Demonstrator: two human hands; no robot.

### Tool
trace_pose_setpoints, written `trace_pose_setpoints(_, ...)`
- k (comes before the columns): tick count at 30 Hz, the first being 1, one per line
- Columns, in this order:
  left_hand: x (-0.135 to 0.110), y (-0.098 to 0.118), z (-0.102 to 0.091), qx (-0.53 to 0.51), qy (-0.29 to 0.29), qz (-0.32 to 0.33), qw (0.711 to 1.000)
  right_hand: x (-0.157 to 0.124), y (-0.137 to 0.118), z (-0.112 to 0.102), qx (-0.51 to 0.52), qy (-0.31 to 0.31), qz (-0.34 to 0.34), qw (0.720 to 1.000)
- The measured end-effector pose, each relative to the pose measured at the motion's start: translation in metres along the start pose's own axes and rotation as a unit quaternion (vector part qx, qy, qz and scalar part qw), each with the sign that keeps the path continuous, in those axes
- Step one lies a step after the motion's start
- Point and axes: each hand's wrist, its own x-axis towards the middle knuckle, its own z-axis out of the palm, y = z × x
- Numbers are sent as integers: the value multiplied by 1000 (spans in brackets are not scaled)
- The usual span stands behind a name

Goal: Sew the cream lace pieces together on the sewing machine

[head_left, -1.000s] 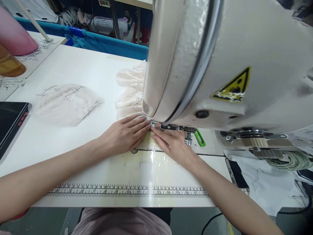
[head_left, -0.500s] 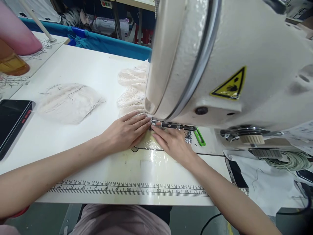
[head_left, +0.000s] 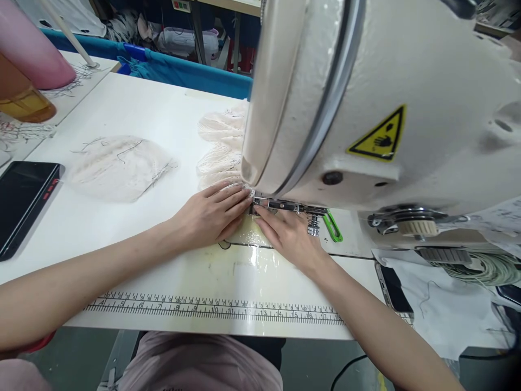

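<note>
My left hand [head_left: 209, 216] lies flat on the white table, fingers stretched out, pressing cream lace fabric [head_left: 220, 157] toward the presser foot [head_left: 260, 205] of the sewing machine [head_left: 366, 103]. My right hand [head_left: 288, 236] lies flat beside it, fingers extended, its tips touching the fabric right under the foot. The machine's big cream head hides the needle and most of the fabric behind it.
A second lace piece [head_left: 118, 168] lies at the left with loose threads. A black phone [head_left: 22, 203] sits at the left edge, another phone [head_left: 393, 290] at the right. A printed ruler [head_left: 211, 309] runs along the table's front edge. A green clip [head_left: 334, 228] sits by the foot.
Both hands have crept slightly away from me along with the fabric under the foot. The view has shifted a little; otherwise nothing differs.
</note>
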Motion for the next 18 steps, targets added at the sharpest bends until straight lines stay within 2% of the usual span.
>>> trace_pose_setpoints(5,-1,1,0,6,0,-10,1000,1,8,-3,4,38,1,999)
trace_pose_setpoints(8,1,5,-6,37,9,8,999,2,12,-4,14,50,1,999)
trace_pose_setpoints(10,4,6,-14,50,-8,14,999,1,14,-4,15,64,-10,998)
trace_pose_setpoints(11,6,5,-20,51,-29,-4,998,1,16,-5,16,71,-15,997)
trace_pose_setpoints(13,7,-3,-34,47,-89,-114,988,0,17,-5,6,83,-25,996)
trace_pose_setpoints(15,4,-17,-51,51,-138,-268,952,-1,18,-6,-26,95,-29,995)
trace_pose_setpoints(16,-1,-26,-60,59,-146,-325,933,-1,18,-7,-36,98,-33,994)
trace_pose_setpoints(18,-15,-46,-75,74,-146,-385,908,0,18,-9,-40,96,-46,994)
